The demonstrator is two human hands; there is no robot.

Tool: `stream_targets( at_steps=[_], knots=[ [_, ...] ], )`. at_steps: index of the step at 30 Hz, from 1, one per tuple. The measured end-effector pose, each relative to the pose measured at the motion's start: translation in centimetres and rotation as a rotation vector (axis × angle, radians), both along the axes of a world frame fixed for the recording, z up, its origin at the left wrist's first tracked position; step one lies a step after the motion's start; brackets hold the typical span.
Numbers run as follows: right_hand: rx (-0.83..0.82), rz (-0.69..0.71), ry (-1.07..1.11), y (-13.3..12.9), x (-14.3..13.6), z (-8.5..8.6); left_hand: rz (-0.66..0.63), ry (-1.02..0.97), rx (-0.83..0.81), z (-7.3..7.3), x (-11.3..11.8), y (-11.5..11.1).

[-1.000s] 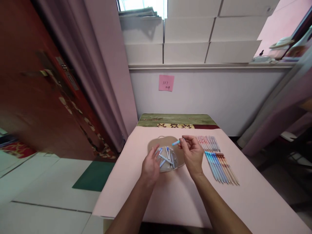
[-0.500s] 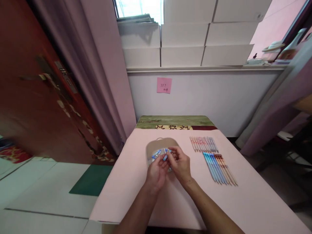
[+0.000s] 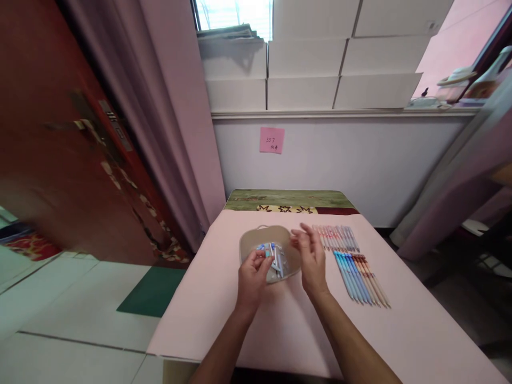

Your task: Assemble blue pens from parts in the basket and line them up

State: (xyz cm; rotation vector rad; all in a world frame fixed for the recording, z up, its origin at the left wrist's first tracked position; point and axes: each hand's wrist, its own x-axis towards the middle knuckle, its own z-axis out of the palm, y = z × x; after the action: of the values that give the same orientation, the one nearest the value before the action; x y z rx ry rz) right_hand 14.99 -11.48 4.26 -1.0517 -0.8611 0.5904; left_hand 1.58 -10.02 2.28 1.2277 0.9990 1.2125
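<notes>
My left hand (image 3: 253,274) is closed in a pinch over the near left part of a beige basket (image 3: 247,237). A small blue pen part (image 3: 267,254) shows at its fingertips, though its exact shape is partly hidden. Beneath, in the basket, lie loose blue and white pen pieces (image 3: 282,266). My right hand (image 3: 312,261) is raised at the basket's right rim, fingers apart, with nothing visible in it. To its right, a row of blue and brown pens (image 3: 362,280) lies side by side. Behind that row are several clear and pinkish pens (image 3: 336,238).
The table (image 3: 208,304) has a pale pink cover, with a green patterned strip (image 3: 288,198) at its far edge. A white wall with a pink note (image 3: 272,140) stands behind. A purple curtain (image 3: 176,106) and a red door (image 3: 60,133) are on the left.
My hands have come apart: the right moved up and right and spread its fingers, while the left turned into a pinch on the small pen part. The view has shifted slightly.
</notes>
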Motion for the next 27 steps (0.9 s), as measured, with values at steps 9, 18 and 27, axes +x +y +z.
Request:
stream_targets(
  at_steps=[9, 18, 27],
  knots=[
    [-0.179, 0.202, -0.160, 0.4, -0.4, -0.3, 0.139, 0.086, 0.113, -1.1, 0.0, 2.1],
    [-0.214, 0.314, -0.143, 0.8, -1.2, -0.3, 0.137, 0.177, 0.154, -0.8, -0.7, 2.2],
    [-0.144, 0.328, -0.127, 0.7, -1.1, -0.4, 0.082, 0.091, 0.107, -0.6, -0.8, 2.2]
  ],
)
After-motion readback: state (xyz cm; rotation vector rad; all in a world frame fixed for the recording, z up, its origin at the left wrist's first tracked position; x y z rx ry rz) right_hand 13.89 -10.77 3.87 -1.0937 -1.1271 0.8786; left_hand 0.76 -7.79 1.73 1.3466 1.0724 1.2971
